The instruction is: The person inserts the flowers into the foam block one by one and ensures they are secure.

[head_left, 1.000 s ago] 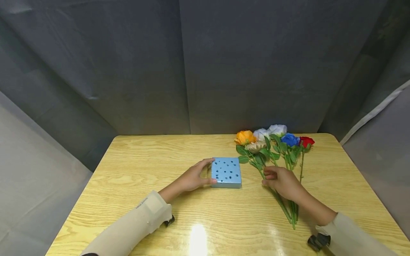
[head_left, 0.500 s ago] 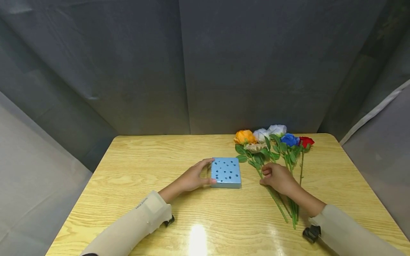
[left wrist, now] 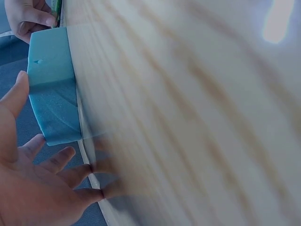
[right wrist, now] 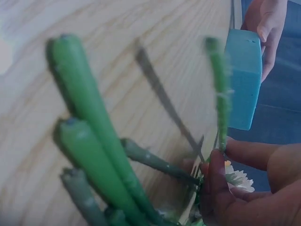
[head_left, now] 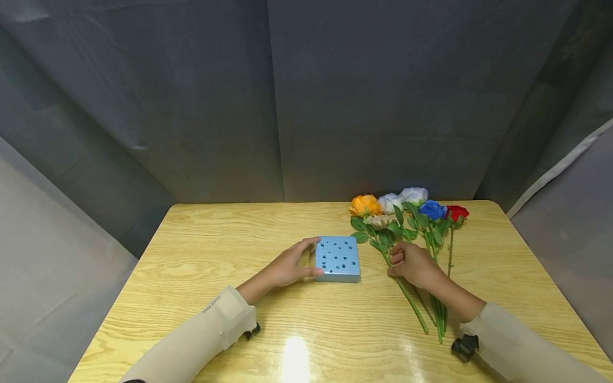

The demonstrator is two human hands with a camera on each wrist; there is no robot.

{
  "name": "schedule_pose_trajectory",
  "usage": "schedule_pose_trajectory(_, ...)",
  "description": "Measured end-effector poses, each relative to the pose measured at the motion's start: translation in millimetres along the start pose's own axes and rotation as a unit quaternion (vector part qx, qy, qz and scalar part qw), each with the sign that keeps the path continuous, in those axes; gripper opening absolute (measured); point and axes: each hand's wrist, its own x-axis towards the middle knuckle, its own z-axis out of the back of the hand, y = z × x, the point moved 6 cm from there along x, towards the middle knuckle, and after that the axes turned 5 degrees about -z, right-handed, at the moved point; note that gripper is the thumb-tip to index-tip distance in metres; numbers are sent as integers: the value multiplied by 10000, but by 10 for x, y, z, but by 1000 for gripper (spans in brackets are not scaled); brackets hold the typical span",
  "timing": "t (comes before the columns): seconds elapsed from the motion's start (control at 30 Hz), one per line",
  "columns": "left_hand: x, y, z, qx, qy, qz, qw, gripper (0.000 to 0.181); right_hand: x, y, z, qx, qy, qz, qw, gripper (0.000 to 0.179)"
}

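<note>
My left hand [head_left: 287, 264] holds the light-blue foam block [head_left: 337, 258] at its left side, thumb at the near corner and a finger at the far one. Several small holes dot the block's top. To its right, my right hand [head_left: 415, 264] pinches a green flower stem [right wrist: 221, 94] between thumb and fingers. That stem runs up through leaves toward the orange flower [head_left: 365, 205], and its cut end stands off the table in the right wrist view. A beige flower [head_left: 381, 221] lies just below the orange one. My hand hides part of the stems.
Beside the held stem lie white flowers [head_left: 413, 196], a blue flower [head_left: 432, 210] and a red flower [head_left: 457, 213], their stems [head_left: 438, 314] bunched toward me. The wooden table [head_left: 230, 229] ends at a dark grey curtain [head_left: 215, 106] behind.
My right hand has shifted slightly left with the pinched stem, whose lower end has swung away from the other stems. The orange flower has moved a little left. My left hand and the block stay put.
</note>
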Motion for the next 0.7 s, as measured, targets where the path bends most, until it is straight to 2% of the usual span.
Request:
schedule_pose_trajectory(0.23,-5,-8,3,-24,-2,44,10000,87,-32,57,64,3,0,353,9994,46)
schedule_pose_trajectory(0.47,3,6,4,35,11,81,10000,88,-28,86,101,170,71,372,9991,39)
schedule_pose_trajectory(0.6,-3,1,3,18,9,67,10000,88,-39,83,90,1115,406,105,9929,44)
schedule_pose_trajectory(0.7,-8,-6,6,-8,0,46,10000,87,-50,69,66,1972,757,-180,9773,49)
